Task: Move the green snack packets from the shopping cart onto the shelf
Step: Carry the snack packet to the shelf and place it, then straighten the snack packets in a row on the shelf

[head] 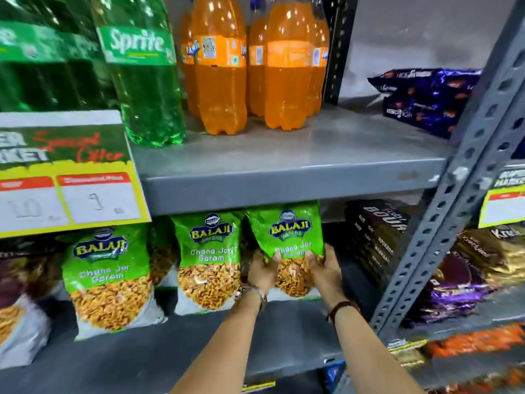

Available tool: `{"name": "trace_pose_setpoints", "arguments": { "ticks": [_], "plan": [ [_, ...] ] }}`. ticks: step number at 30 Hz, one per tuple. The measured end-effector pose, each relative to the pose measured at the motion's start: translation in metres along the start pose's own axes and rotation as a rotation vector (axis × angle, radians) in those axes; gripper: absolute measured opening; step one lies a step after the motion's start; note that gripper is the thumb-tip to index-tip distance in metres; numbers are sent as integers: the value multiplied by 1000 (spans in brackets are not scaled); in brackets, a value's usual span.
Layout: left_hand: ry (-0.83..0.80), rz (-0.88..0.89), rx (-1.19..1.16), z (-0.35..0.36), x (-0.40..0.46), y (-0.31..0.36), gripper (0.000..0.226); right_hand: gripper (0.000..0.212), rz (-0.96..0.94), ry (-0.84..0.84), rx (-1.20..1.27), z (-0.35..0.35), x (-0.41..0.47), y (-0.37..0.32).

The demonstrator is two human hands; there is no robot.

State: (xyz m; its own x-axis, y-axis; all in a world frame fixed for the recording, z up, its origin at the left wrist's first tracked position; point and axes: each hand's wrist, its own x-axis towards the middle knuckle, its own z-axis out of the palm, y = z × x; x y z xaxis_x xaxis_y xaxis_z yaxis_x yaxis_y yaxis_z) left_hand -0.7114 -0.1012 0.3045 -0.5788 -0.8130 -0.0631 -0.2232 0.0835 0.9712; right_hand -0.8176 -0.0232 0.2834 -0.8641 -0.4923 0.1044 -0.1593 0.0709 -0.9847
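Observation:
A green Balaji snack packet (287,234) stands upright on the lower grey shelf (170,356), held at its lower half by both hands. My left hand (260,273) grips its left side and my right hand (325,270) grips its right side. Two more green packets stand to the left: one (208,260) right beside the held packet, another (108,280) further left and nearer the shelf front. The shopping cart is out of view.
The upper shelf (284,169) carries green Sprite bottles (147,81), orange Fanta bottles (218,75) and purple packs (426,100). A special-offer price card (71,180) hangs at left. Dark Bourbon biscuit packs (375,240) stand right of the held packet, beside a slotted grey upright (443,223).

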Motion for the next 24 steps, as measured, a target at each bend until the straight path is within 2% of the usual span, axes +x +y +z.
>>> {"name": "trace_pose_setpoints", "arguments": {
  "ticks": [2, 3, 5, 8, 10, 12, 14, 16, 17, 18, 20, 21, 24],
  "plan": [
    [-40, 10, -24, 4, -9, -6, 107, 42, -10, -27, -55, -2, 3, 8],
    [-52, 7, -34, 9, -10, -12, 110, 46, -8, -55, -76, -3, 3, 13],
    [-51, 13, -37, 14, -10, -22, 97, 52, 21, -97, -106, -5, 1, 21],
    [6, 31, -47, 15, -8, -26, 104, 44, 56, -64, -104, -5, -3, 30],
    [53, 6, -20, 17, -6, -28, 91, 40, 39, -66, -100, -4, -3, 32],
    [61, -38, 41, 21, -6, -27, 95, 36, 24, -75, -90, -6, 1, 34],
    [74, -65, 102, 24, -11, -19, 113, 33, 25, -71, -69, -9, 5, 35],
    [95, -69, 103, 26, -10, -18, 149, 34, 34, -80, -47, -11, 6, 36],
    [86, -77, 103, 27, -9, -18, 148, 34, 45, -91, -38, -12, 6, 35],
    [75, -93, 120, 27, -8, -18, 130, 36, 58, -105, -27, -12, 5, 35],
    [56, -114, 185, 27, -7, -20, 82, 42, 85, -123, 3, -11, 2, 31],
    [65, -105, 209, 27, -5, -23, 73, 47, 77, -84, -27, -10, 0, 28],
    [178, -47, 168, 19, -7, -25, 60, 56, -13, 174, -208, -7, -8, 14]
  ]
}}
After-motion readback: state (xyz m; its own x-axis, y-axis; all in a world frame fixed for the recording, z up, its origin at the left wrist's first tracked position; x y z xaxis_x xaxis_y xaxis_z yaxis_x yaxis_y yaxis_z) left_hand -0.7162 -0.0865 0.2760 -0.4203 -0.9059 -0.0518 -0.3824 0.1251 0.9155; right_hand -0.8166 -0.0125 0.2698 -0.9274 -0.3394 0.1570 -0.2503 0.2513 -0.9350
